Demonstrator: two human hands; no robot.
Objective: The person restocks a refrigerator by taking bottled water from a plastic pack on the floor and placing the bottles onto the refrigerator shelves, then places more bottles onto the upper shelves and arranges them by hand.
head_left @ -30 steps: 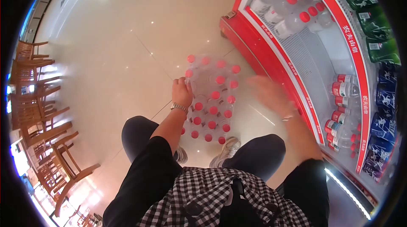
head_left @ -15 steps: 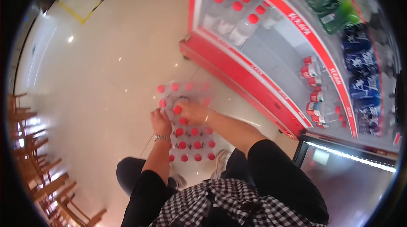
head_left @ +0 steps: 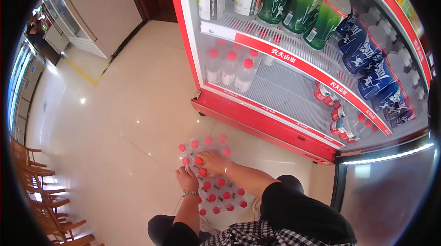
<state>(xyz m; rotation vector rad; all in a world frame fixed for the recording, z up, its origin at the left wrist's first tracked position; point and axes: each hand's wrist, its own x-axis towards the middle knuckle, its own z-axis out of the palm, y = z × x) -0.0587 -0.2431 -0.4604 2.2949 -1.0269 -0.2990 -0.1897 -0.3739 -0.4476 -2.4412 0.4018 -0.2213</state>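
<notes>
A block of clear bottles with red caps [head_left: 212, 198] stands upright in rows on the floor by my feet. What looks like clear film shines around them, though its edges are hard to make out. At the block's left side, my left hand [head_left: 187, 179] has its fingers closed near a bottle cap [head_left: 185, 161]. My right hand [head_left: 212, 163] reaches in among the bottles from the right, fingers curled beside another red cap [head_left: 198, 161]. Both hands' fingertips are partly hidden, so what they pinch cannot be seen.
A red-framed drinks cooler [head_left: 257, 117] stands open ahead on the right, its lit door [head_left: 381, 191] swung toward me. Clear bottles [head_left: 229, 71] fill part of its lower shelf; green bottles [head_left: 317, 21] and blue bottles [head_left: 367, 62] sit above. Wooden chairs [head_left: 50, 200] line the left.
My view has tilted up, so more upper cooler shelves show and the bottles appear lower. Both hands stay at the same part of the block, with the right hand less blurred.
</notes>
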